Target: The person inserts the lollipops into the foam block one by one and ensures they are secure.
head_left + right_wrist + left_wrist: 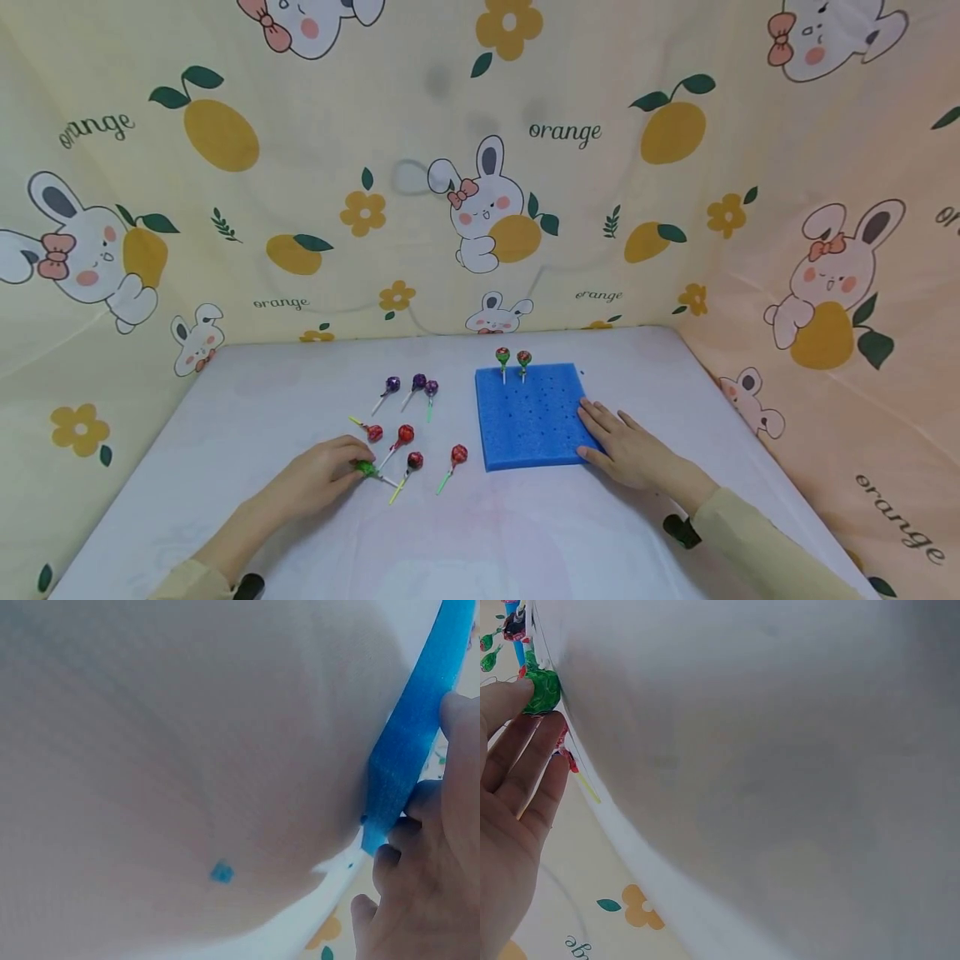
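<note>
My left hand (324, 477) is low at the left of the table, pinching a lollipop with a green wrapper (543, 691) between thumb and fingers. The green lollipop's white stick points right, towards a dark red lollipop (415, 461) with a yellow stick. Close by lie a red lollipop on a white stick (405, 434) and one on a yellow stick (374, 433). With fingers extended, my right hand (632, 450) rests on the right edge of a blue foam block (525, 425) dotted with small holes. Two green-and-red lollipops (503, 357) stand upright at its back edge.
Three purple lollipops (392, 385) lie behind my left hand. Another red lollipop (459, 454) with a green stick lies left of the foam block. A small blue scrap (222, 871) is on the white tabletop (435, 542). Patterned cloth (570, 208) encloses the table's back and sides.
</note>
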A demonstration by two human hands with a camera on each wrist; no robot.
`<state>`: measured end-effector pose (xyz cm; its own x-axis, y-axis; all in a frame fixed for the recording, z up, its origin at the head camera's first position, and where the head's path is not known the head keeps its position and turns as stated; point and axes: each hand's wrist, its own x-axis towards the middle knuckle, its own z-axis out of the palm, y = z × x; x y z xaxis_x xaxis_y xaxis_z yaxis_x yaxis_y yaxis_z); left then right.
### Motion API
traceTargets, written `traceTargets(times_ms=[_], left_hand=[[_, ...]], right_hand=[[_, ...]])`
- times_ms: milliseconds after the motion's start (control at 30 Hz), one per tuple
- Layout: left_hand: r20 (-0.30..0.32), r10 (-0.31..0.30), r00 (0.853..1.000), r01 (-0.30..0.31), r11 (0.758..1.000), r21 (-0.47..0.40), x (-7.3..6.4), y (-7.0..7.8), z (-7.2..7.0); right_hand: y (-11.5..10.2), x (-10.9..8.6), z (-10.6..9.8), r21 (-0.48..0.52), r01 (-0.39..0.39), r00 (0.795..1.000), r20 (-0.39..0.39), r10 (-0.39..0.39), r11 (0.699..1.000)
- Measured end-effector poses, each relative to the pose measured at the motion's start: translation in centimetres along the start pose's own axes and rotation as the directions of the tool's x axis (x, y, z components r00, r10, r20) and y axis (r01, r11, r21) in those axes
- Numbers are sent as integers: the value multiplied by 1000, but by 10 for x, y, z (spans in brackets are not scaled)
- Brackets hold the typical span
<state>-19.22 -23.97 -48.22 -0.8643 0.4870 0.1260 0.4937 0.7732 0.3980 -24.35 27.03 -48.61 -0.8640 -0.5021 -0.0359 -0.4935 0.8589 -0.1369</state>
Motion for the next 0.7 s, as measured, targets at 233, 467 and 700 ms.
traceTargets(times_ms=[233, 467, 700], left_hand=[[-12, -4, 1000, 4, 1000, -5, -1, 2, -1], [-42, -27, 999, 27, 1000, -4, -2, 7, -6], [-65, -14, 998, 12, 999, -32, -2, 11, -12]], right_hand=[[-2, -1, -3, 0, 9, 1000, -1, -9, 1000], [-2, 0, -3, 0, 7, 1000, -3, -7, 1000], [0, 0, -1, -3, 11, 1000, -1, -11, 1000]])
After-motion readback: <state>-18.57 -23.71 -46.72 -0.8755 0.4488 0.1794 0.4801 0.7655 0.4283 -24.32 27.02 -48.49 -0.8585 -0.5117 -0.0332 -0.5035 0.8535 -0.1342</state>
